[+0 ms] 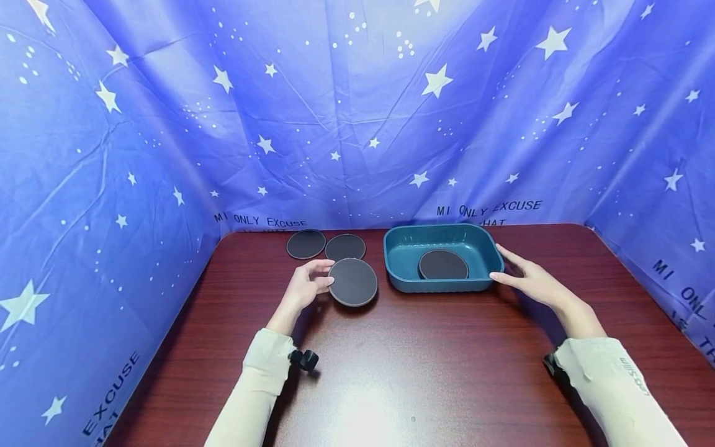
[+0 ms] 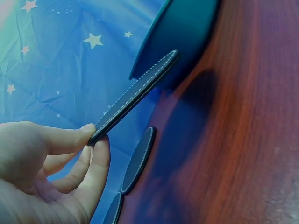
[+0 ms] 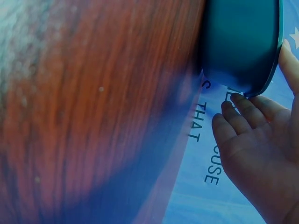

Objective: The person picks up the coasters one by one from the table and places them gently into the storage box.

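My left hand (image 1: 304,287) pinches a round black coaster (image 1: 353,282) by its left edge. In the left wrist view that coaster (image 2: 135,98), with pale stitching round its rim, is tilted and raised off the table. Behind it two more black coasters (image 1: 306,244) lie side by side, the right one (image 1: 346,247) partly covered by the held coaster. My right hand (image 1: 533,282) holds the right end of a teal rectangular dish (image 1: 447,285), thumb at the front corner and a finger farther back. Another coaster (image 1: 444,265) lies inside the dish, on its bottom.
Everything stands on a reddish-brown wooden table (image 1: 424,360) with rounded far corners. A blue star-patterned cloth (image 1: 346,124) hangs close behind the table's far edge and along both sides.
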`<control>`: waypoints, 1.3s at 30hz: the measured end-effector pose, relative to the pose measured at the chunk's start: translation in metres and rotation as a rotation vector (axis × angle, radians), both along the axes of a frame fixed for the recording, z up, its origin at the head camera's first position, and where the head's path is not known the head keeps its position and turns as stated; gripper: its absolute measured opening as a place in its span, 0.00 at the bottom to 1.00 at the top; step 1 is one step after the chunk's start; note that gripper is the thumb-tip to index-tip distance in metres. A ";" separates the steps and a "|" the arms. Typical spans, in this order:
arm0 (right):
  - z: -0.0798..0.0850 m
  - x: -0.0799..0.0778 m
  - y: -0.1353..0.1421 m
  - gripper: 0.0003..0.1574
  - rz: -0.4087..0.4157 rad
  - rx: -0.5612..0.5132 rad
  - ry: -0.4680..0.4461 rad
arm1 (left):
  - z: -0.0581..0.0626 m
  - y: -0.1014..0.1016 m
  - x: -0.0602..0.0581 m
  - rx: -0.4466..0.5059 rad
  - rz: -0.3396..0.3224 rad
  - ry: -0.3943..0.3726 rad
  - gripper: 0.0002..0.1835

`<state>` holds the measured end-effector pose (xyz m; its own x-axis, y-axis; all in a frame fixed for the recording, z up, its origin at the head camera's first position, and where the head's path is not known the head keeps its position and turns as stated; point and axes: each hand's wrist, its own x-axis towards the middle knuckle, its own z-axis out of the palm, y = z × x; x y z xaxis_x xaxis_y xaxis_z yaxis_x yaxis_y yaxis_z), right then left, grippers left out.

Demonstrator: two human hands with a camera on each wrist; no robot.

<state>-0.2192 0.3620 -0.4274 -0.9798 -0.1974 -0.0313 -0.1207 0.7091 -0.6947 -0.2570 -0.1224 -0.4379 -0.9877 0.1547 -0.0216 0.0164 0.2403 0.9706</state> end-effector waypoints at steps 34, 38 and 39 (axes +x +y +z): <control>-0.002 0.000 0.001 0.53 0.009 -0.025 0.014 | 0.038 0.039 -0.018 0.079 -0.017 0.064 0.23; -0.001 0.000 0.000 0.53 0.003 -0.015 0.007 | 0.040 0.048 -0.020 0.087 -0.022 0.065 0.23; -0.001 0.000 0.000 0.53 0.002 -0.016 0.007 | 0.040 0.050 -0.020 0.089 -0.022 0.067 0.23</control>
<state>-0.2189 0.3623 -0.4288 -0.9795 -0.2001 -0.0214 -0.1271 0.6977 -0.7050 -0.2774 -0.0723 -0.3981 -0.9829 0.1745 0.0589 0.0860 0.1523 0.9846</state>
